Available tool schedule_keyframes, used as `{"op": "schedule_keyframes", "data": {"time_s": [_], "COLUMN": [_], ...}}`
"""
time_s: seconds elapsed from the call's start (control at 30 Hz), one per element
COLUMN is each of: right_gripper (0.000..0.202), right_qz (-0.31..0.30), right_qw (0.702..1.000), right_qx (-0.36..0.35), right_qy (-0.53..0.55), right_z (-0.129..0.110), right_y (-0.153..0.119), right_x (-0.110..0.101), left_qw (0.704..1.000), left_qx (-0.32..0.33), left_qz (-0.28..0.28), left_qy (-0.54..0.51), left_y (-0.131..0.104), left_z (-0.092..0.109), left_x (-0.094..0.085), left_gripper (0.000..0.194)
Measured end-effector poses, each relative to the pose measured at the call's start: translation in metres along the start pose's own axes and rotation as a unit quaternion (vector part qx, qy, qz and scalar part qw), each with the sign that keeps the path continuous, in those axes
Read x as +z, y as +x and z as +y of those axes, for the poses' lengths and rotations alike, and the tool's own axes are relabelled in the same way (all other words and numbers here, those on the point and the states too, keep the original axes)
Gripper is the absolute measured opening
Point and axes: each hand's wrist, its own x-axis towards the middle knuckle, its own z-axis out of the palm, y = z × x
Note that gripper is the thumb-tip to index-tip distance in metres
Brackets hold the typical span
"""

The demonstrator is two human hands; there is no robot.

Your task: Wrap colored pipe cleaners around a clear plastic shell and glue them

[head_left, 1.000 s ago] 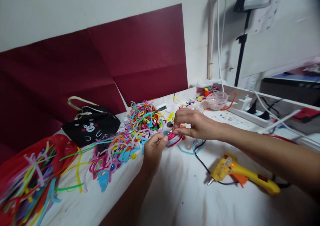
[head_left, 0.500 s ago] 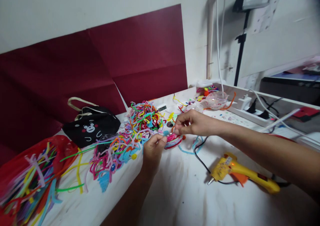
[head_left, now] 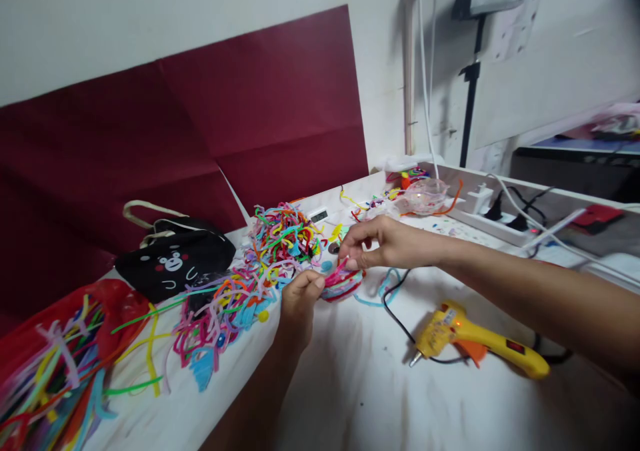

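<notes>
Between my hands lies a round piece of coiled pipe cleaners (head_left: 345,287) in pink, red and pale blue, close to the white tabletop. My left hand (head_left: 299,304) pinches its left edge between thumb and fingers. Thumb and forefinger of my right hand (head_left: 375,243) are closed on a pink strand at the piece's top; the strand's far end is hidden. Just behind the piece sits a small blue disc (head_left: 327,266). A yellow glue gun (head_left: 475,338) rests on its side to the right of my hands, its nozzle toward me.
A heap of tangled pipe cleaners (head_left: 285,238) spreads left of my hands. Farther left are a black bag (head_left: 175,258) and a red bag (head_left: 120,304) of pipe cleaners. A clear plastic container (head_left: 425,196) and a power strip (head_left: 500,224) stand at the back right. The glue gun's black cord (head_left: 395,314) curves across the table.
My right fingers have come down onto the pink strand of the piece; an orange-red bit showed at their tips before. My left hand keeps its hold. The whole view has shifted slightly.
</notes>
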Motion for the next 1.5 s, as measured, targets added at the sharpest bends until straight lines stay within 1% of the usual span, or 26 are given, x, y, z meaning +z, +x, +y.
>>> {"op": "schedule_keyframes", "data": {"time_s": [0.1, 0.17, 0.23, 0.3, 0.37, 0.4, 0.43, 0.53, 0.57, 0.63, 0.7, 0.77, 0.9, 0.97, 1.03, 1.13, 1.23, 1.33, 1.4, 1.5], "right_gripper": [0.026, 0.027, 0.033, 0.039, 0.038, 0.036, 0.035, 0.036, 0.038, 0.035, 0.028, 0.019, 0.006, 0.009, 0.012, 0.014, 0.019, 0.022, 0.024, 0.023], "right_qz": [0.012, 0.030, 0.055, 0.088, 0.101, 0.090, 0.064, -0.040, -0.065, -0.096, -0.112, -0.117, -0.117, -0.119, -0.108, -0.062, -0.007, 0.018, 0.009, -0.054], "right_qw": [0.999, 0.999, 0.998, 0.995, 0.993, 0.994, 0.995, 0.991, 0.987, 0.984, 0.983, 0.984, 0.986, 0.986, 0.984, 0.982, 0.977, 0.969, 0.966, 0.963], "right_qx": [-0.030, -0.027, -0.021, -0.010, 0.014, 0.031, 0.052, 0.122, 0.138, 0.151, 0.146, 0.137, 0.109, 0.075, 0.047, 0.040, 0.043, 0.049, 0.046, 0.024], "right_qy": [-0.044, -0.034, -0.002, 0.036, 0.059, 0.062, 0.060, 0.044, 0.040, 0.024, 0.006, -0.008, -0.041, -0.087, -0.133, -0.173, -0.208, -0.240, -0.253, -0.261], "right_z": [0.000, -0.002, -0.007, -0.012, -0.014, -0.013, -0.010, 0.007, 0.014, 0.027, 0.036, 0.040, 0.036, 0.033, 0.032, 0.037, 0.048, 0.061, 0.066, 0.068], "right_y": [0.003, 0.006, 0.007, 0.006, 0.000, -0.003, -0.007, -0.019, -0.022, -0.026, -0.027, -0.027, -0.024, -0.022, -0.016, 0.002, 0.029, 0.060, 0.076, 0.092], "right_x": [0.005, 0.005, 0.000, -0.008, -0.017, -0.019, -0.020, -0.013, -0.009, 0.001, 0.009, 0.015, 0.024, 0.027, 0.027, 0.020, 0.008, 0.002, 0.006, 0.027], "left_qw": [1.000, 1.000, 0.999, 0.997, 0.992, 0.987, 0.981, 0.968, 0.964, 0.955, 0.949, 0.944, 0.935, 0.932, 0.929, 0.927, 0.926, 0.923, 0.924, 0.923], "left_qx": [0.002, 0.000, -0.010, -0.020, -0.023, -0.020, -0.017, -0.006, 0.002, 0.023, 0.043, 0.063, 0.089, 0.096, 0.099, 0.099, 0.107, 0.135, 0.147, 0.152], "left_qz": [0.002, 0.015, 0.033, 0.060, 0.108, 0.142, 0.172, 0.222, 0.238, 0.263, 0.278, 0.290, 0.308, 0.312, 0.314, 0.317, 0.316, 0.315, 0.312, 0.317], "left_qy": [0.011, 0.001, -0.017, -0.040, -0.062, -0.074, -0.085, -0.117, -0.122, -0.131, -0.140, -0.145, -0.154, -0.160, -0.168, -0.176, -0.177, -0.173, -0.164, -0.157], "left_y": [0.000, 0.000, 0.002, 0.005, 0.009, 0.011, 0.013, 0.018, 0.019, 0.021, 0.023, 0.025, 0.026, 0.027, 0.026, 0.026, 0.026, 0.025, 0.026, 0.026], "left_z": [0.001, 0.002, 0.005, 0.008, 0.014, 0.018, 0.023, 0.037, 0.042, 0.049, 0.054, 0.058, 0.063, 0.066, 0.068, 0.074, 0.079, 0.082, 0.083, 0.084], "left_x": [0.002, 0.004, 0.005, 0.006, 0.005, 0.004, 0.003, -0.002, -0.003, -0.008, -0.012, -0.016, -0.020, -0.021, -0.022, -0.024, -0.027, -0.029, -0.031, -0.033], "left_gripper": [0.036, 0.039, 0.042, 0.044, 0.047, 0.048, 0.049, 0.050, 0.049, 0.049, 0.051, 0.053, 0.056, 0.056, 0.054, 0.049, 0.046, 0.043, 0.042, 0.038]}}
